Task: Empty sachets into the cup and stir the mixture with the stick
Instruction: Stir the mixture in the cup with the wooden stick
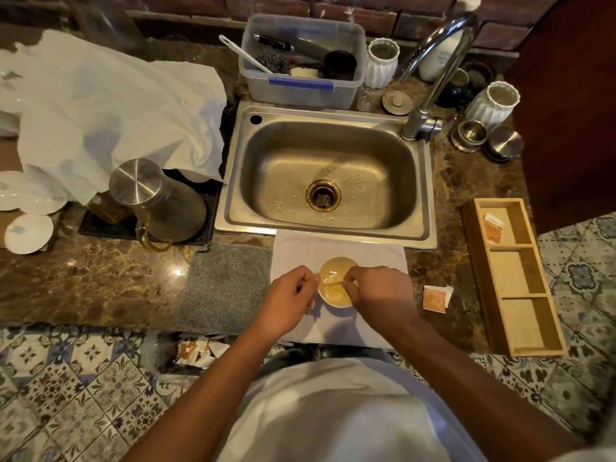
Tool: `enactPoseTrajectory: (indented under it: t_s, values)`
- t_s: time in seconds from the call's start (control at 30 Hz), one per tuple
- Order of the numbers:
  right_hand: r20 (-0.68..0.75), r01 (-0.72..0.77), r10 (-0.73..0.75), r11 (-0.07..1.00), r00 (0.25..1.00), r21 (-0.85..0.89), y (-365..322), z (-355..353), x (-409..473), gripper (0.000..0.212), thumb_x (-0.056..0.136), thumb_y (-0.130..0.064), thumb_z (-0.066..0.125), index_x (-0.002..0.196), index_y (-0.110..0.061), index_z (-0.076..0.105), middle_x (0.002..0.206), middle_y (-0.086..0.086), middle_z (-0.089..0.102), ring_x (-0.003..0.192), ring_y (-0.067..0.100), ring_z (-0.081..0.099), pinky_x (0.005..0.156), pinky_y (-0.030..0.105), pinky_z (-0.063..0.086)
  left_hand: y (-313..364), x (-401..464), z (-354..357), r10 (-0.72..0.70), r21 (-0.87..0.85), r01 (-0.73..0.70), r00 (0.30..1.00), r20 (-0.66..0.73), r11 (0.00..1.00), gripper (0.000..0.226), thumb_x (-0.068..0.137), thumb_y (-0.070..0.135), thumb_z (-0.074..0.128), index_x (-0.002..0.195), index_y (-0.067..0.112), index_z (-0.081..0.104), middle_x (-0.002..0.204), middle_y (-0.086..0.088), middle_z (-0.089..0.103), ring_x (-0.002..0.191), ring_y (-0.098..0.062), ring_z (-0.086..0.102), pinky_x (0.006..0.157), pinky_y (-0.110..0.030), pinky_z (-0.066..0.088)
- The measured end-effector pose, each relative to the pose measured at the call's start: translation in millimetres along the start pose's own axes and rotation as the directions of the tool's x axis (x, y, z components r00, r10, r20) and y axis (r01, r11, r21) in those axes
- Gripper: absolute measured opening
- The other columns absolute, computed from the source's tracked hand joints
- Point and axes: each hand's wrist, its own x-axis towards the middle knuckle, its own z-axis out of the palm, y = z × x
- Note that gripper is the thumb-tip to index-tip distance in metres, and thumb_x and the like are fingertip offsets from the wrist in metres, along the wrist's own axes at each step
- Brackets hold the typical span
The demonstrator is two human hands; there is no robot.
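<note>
A small white cup (335, 263) holding yellowish liquid stands on a white cloth (373, 258) at the counter's front edge, below the sink. My left hand (290, 295) grips the cup's left rim with curled fingers. My right hand (380, 291) hovers over the cup's right side and pinches a thin wooden stick (331, 284) that lies across the liquid. An orange and white sachet (436, 297) lies on the counter to the right of the cloth. Another sachet (492, 228) sits in the top compartment of a wooden tray (533, 328).
A steel sink (330, 175) with a tap (433, 78) lies behind the cup. A grey mat (226, 285) lies left of the cloth, with a steel jug (156, 201) beyond it. Torn sachets (196, 350) fill a bin below the counter. Jars and a plastic tub (300, 61) line the back.
</note>
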Motion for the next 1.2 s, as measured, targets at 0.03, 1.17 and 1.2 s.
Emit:
enactPoseTrajectory:
  t_s: [0.03,1.17,1.2]
  values:
    - [-0.001,0.012,-0.012,1.000,1.000,-0.016,0,1,2,0.035,0.103,-0.046,0.044,0.123,-0.030,0.068,0.110,0.003,0.074,0.096,0.023,0.067,0.072,0.026,0.040,-1,1,0,0.026,0.031,-0.026,1.000,0.001,0.999,0.029,0.104,0.031,0.053,0.081,0.013,0.059,0.064,-0.002,0.067,0.055,-0.012,0.059,0.058,-0.030,0.051]
    - [-0.071,0.408,-0.430,0.889,0.900,-0.210,20,15,6,0.022,0.085,-0.038,0.073,0.093,-0.018,0.075,0.073,0.008,0.074,0.059,0.026,0.066,0.060,0.023,0.034,4,-4,4,0.007,0.031,-0.011,0.995,0.104,0.999,0.037,0.110,0.034,0.034,0.088,0.011,0.052,0.059,-0.010,0.065,0.045,-0.020,0.059,0.052,-0.022,0.044]
    - [-0.086,0.415,-0.434,0.893,0.897,-0.176,17,15,6,0.021,0.084,-0.037,0.073,0.092,-0.018,0.075,0.074,0.008,0.073,0.060,0.027,0.066,0.060,0.024,0.036,3,-4,4,0.012,0.031,-0.015,0.994,0.106,0.999,0.037,0.110,0.034,0.034,0.087,0.013,0.052,0.060,-0.012,0.066,0.045,-0.020,0.058,0.054,-0.023,0.045]
